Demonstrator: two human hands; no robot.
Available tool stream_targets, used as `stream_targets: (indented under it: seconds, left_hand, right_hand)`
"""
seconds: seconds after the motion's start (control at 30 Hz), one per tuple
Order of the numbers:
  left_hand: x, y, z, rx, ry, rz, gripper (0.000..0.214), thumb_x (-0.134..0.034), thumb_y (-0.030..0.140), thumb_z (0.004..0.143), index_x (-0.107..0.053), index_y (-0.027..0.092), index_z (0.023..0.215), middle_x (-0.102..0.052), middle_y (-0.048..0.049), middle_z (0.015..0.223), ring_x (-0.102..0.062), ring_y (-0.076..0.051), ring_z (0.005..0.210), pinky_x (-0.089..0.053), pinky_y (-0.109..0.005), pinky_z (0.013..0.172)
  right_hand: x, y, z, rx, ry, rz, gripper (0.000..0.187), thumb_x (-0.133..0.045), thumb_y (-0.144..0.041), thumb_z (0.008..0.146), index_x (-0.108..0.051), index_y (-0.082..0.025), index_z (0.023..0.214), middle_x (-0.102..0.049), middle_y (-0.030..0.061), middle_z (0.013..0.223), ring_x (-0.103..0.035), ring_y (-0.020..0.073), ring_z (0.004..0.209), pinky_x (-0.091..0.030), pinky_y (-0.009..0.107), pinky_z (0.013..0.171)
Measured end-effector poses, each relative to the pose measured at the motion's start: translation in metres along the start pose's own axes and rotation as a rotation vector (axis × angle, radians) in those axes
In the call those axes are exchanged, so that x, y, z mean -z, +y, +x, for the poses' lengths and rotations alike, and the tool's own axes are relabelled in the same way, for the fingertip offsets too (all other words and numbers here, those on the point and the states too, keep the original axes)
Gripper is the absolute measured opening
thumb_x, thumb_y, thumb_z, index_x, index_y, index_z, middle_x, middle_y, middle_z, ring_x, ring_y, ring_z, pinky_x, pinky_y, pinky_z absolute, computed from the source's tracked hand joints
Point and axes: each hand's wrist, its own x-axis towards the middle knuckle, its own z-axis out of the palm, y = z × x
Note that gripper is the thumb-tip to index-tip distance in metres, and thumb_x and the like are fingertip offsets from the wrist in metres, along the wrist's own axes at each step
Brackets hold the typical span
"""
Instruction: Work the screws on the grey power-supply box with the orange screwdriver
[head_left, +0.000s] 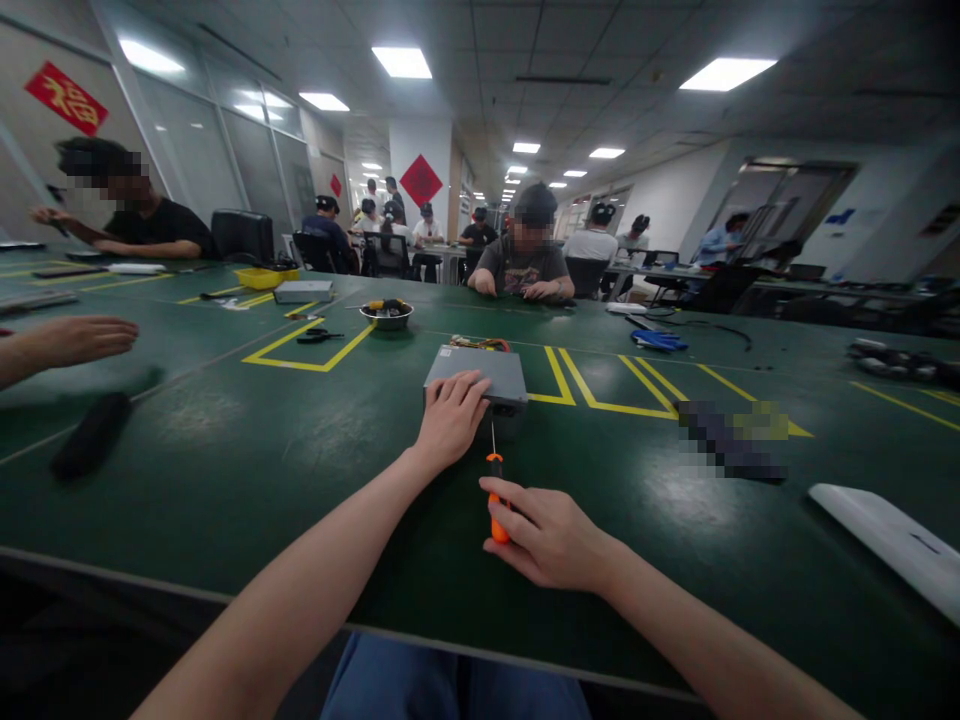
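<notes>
- So, a grey metal box (pixel 502 370) is set on the green bench (pixel 300 450), well in from the near edge, with a bundle of wires (pixel 491 344) seen along its far side.
- Its top is covered near the front left corner by the left hand (pixel 452 415), which is laid flat-ish with fingers stretched out, not wrapped round anything.
- An orange and black screwdriver (pixel 495 470) is gripped by the handle in the right hand (pixel 547 530), fingers curled in, shaft pointed at the box's near face. Whether the tip is touching can't really be told.
- Decent elbow room on the near side: plain green top is seen between the box and the bench's front edge, and that edge is crossed by both forearms.
- Right side is tighter at the back, where yellow tape (pixel 559 375) is run close to the box. Farther right, a blurred-out dark item (pixel 727 445) is parked, then a white panel (pixel 892 540) by the picture's edge.
- On the far left, a dark, fuzzy-looking thing (pixel 91 437) is left near a co-worker's hand (pixel 75 345), well apart from the box.
- Farther back, a metal bowl (pixel 386 322) is placed left of the box, and another person (pixel 525 255) is seated opposite.
</notes>
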Motion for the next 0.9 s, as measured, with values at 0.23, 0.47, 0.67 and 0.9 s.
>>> stream_targets:
  seconds: [0.23,0.47,0.67,0.9]
  left_hand:
    - [-0.002,0.002,0.000,0.001,-0.006,0.090,0.030,-0.038,0.029,0.092,-0.049,0.024,0.120,-0.054,-0.0062,0.125,-0.045,-0.022,0.117,-0.029,-0.040,0.095]
    - [-0.004,0.003,0.000,-0.015,-0.012,0.111,0.031,-0.039,0.030,0.092,-0.049,0.023,0.120,-0.053,-0.0077,0.125,-0.045,-0.023,0.117,-0.028,-0.041,0.096]
    - [-0.005,0.001,-0.001,-0.019,-0.002,0.117,0.031,-0.039,0.030,0.092,-0.049,0.023,0.120,-0.054,-0.0083,0.124,-0.045,-0.023,0.116,-0.028,-0.042,0.096]
    - [-0.006,0.001,-0.001,-0.022,0.006,0.121,0.030,-0.041,0.030,0.091,-0.049,0.023,0.120,-0.054,-0.0076,0.124,-0.045,-0.022,0.116,-0.029,-0.042,0.096]
  right_hand:
    - [-0.006,0.002,-0.002,-0.047,0.019,0.030,0.027,-0.048,-0.038,0.089,-0.048,-0.012,0.095,-0.061,0.0178,0.109,-0.065,0.0189,0.080,-0.054,0.027,0.061]
    - [-0.003,0.002,0.001,-0.030,-0.033,-0.010,0.032,-0.048,-0.036,0.090,-0.050,-0.012,0.111,-0.060,0.0152,0.110,-0.064,0.0175,0.081,-0.053,0.026,0.064]
    - [0.002,0.003,-0.001,-0.013,0.032,-0.017,0.030,-0.049,-0.033,0.088,-0.054,-0.011,0.108,-0.060,0.0163,0.110,-0.064,0.0181,0.084,-0.053,0.026,0.064]
    - [0.016,0.005,-0.007,0.026,0.161,-0.013,0.025,-0.051,-0.027,0.084,-0.055,-0.011,0.103,-0.064,0.0152,0.101,-0.065,0.0175,0.078,-0.053,0.026,0.061]
